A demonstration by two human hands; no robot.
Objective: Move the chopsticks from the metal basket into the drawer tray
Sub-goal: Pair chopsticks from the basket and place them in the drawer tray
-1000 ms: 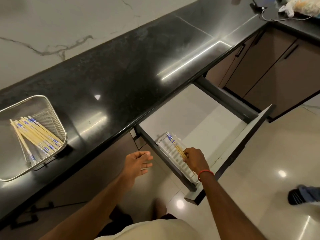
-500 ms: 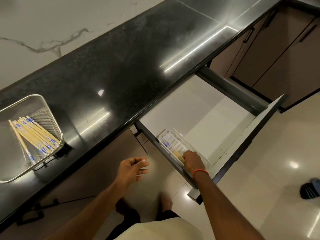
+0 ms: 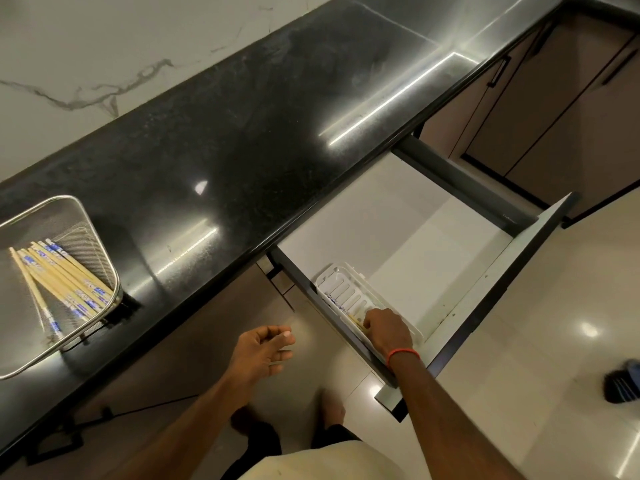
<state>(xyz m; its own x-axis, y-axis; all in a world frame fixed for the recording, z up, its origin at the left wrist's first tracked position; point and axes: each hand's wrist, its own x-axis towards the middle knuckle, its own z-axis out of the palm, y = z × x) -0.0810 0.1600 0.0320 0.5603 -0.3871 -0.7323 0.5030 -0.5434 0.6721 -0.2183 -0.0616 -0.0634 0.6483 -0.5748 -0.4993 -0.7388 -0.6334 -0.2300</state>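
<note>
The right hand reaches down into the open drawer. Its fingers are curled tight round the near ends of the chopsticks, and its knuckles face up. A red band circles its wrist. These chopsticks lie lengthwise in the white slotted tray, along its left edge, with their blue-printed ends pointing away from the person. The tray sits in the drawer's near left corner, against the dark side wall.

The left hand hangs in the air to the left of the drawer, over the floor. Its fingers are loosely bent, and it holds and touches nothing.

Further left, on the black tabletop, stands the metal basket, made of fine mesh with a bright wire rim. In it lies a loose bundle of chopsticks, fanned out across the bottom, pale wood with blue print near one end. The blue print on both sets is too small to read. So is a tiny mark on the drawer's far side wall.

Behind the tabletop rises a white marble wall with grey veins. Brown cabinet doors with dark handles stand at the upper right. The person's bare feet show on the glossy floor below, and a dark and blue shoe sits at the right edge.
</note>
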